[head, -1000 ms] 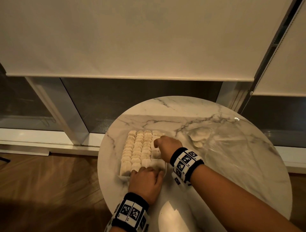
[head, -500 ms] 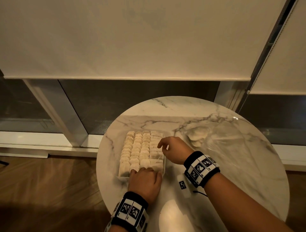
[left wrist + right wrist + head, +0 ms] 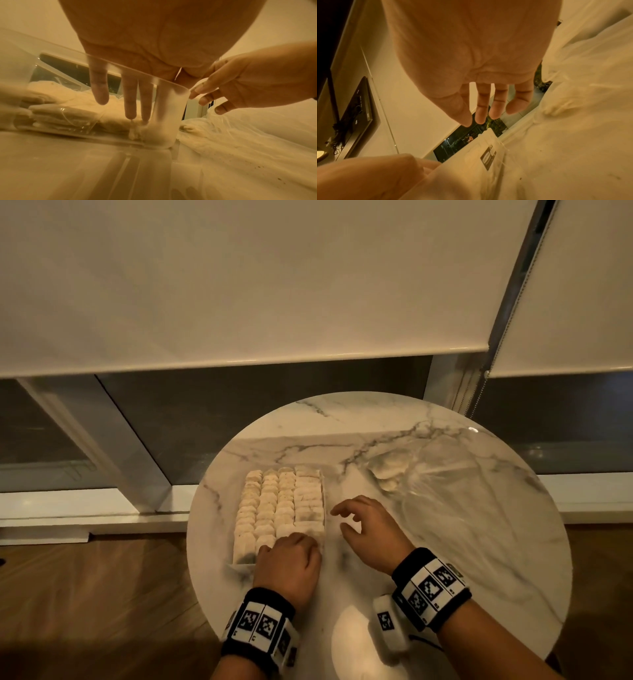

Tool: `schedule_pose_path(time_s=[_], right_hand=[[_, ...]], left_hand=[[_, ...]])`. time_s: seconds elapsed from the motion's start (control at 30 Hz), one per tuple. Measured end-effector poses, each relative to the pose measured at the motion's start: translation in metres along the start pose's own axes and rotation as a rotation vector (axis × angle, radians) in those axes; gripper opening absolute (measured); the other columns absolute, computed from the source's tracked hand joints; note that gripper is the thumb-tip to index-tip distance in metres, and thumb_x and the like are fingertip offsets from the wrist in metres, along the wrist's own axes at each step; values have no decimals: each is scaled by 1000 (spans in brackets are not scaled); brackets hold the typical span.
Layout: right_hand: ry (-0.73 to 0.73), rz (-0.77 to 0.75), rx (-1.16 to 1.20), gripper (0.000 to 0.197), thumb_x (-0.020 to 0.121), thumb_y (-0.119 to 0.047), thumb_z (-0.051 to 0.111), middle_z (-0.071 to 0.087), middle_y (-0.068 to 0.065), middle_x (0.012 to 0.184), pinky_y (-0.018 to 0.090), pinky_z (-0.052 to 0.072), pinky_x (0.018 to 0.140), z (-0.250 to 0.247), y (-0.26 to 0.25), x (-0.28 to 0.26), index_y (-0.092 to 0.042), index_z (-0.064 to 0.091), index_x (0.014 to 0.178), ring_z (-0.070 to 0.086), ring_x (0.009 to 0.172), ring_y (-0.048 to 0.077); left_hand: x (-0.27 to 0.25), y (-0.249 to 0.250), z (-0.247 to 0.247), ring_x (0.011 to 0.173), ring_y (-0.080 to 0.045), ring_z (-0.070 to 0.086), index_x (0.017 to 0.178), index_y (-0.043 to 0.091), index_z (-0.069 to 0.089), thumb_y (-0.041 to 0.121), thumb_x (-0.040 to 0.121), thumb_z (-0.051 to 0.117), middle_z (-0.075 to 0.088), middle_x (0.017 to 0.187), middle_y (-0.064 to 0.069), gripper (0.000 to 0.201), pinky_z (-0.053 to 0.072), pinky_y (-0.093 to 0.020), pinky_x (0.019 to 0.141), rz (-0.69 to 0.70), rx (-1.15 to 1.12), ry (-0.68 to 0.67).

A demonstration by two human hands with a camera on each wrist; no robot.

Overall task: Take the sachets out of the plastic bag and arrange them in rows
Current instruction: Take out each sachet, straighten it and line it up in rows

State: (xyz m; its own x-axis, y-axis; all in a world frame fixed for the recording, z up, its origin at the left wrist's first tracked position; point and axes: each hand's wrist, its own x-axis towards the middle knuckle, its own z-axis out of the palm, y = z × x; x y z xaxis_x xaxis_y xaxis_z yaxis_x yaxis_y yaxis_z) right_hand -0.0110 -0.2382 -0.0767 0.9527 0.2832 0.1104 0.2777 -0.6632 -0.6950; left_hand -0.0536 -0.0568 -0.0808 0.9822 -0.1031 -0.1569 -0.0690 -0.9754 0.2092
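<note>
Beside the clear tray [image 3: 324,501], four packed rows of sachets [image 3: 279,505] already lie done. Left hand [image 3: 291,568] rests straight fingers inside its near end; right hand [image 3: 368,530] hovers empty, fingers loose. Beyond the tray's right side, the plastic bag [image 3: 445,491] holds a few more.

Round marble bench [image 3: 445,559] against the window. Two pale roller blinds [image 3: 239,278] drawn partway down, dark glass [image 3: 239,409] below them. White window frame [image 3: 85,440], bead chain [image 3: 474,402] at right, wood floor [image 3: 85,604].
</note>
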Motion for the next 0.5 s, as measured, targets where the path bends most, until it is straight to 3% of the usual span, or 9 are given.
schedule_pose_path(time_s=[0.17, 0.27, 0.37, 0.5], right_hand=[[31, 51, 44, 28, 92, -19, 62, 58, -15, 104, 17, 40, 81, -24, 6, -16, -35, 66, 116, 54, 98, 7], [61, 81, 84, 25, 93, -22, 63, 60, -15, 104, 9, 40, 76, -50, 9, -29, -35, 66, 114, 57, 93, 1], [86, 117, 55, 21, 94, -26, 64, 62, -15, 102, 14, 46, 77, -82, 15, -48, -35, 66, 113, 59, 90, 1], [251, 188, -36, 19, 88, -27, 70, 64, -13, 95, 22, 49, 77, -129, 31, -76, -32, 69, 106, 59, 86, 4]], left_hand=[[4, 1, -4, 103, -17, 60, 111, 30, 64, 42, 99, 31, 66, 116, 8, 37, 40, -38, 94, -9, -45, -41], [3, 5, -10, 105, -18, 61, 113, 31, 65, 43, 98, 35, 67, 117, 6, 36, 44, -37, 93, 19, -66, 22], [2, 18, -19, 112, -18, 60, 120, 29, 66, 46, 92, 38, 67, 123, 5, 43, 45, -37, 96, 67, -151, 140], [3, 46, -28, 101, -18, 65, 109, 27, 71, 48, 86, 37, 71, 109, 7, 45, 51, -41, 88, 222, -260, 310]])
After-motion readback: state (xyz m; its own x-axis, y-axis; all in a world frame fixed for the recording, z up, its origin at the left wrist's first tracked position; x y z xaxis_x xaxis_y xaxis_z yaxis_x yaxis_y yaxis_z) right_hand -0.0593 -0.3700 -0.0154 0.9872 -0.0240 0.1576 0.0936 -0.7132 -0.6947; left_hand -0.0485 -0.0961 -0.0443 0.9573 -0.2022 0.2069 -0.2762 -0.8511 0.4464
